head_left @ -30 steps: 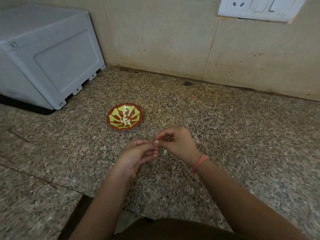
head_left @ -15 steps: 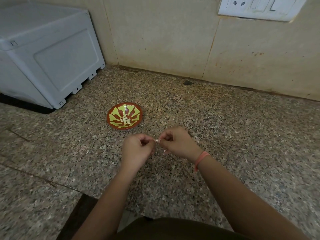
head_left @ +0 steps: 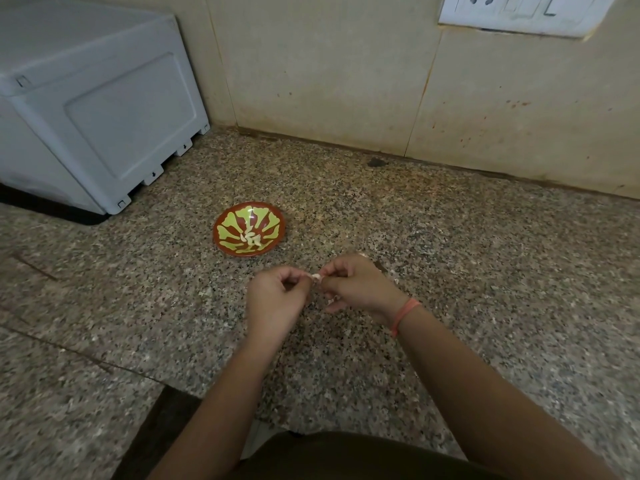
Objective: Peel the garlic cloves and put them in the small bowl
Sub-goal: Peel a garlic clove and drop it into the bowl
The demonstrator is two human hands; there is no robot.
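- Head view: we see both hands meeting over the speckled desk (head_left: 467, 289), near the small bowl (head_left: 221, 242) and on our side of it.
- The left hand (head_left: 275, 301) has its fingers (head_left: 294, 273) curled, pinching one end of a garlic clove (head_left: 316, 277).
- The right hand (head_left: 358, 287) (an orange band (head_left: 403, 315) on its wrist) pinches the other end, fingers (head_left: 337, 270) curled in.
- The clove sits between the two hands' fingertips.
- Peeled cloves (head_left: 250, 238) lie in the bowl's middle.
- A grey box (head_left: 104, 109) stands far left by the wall; a switch plate (head_left: 519, 12) is on the wall, upper right.
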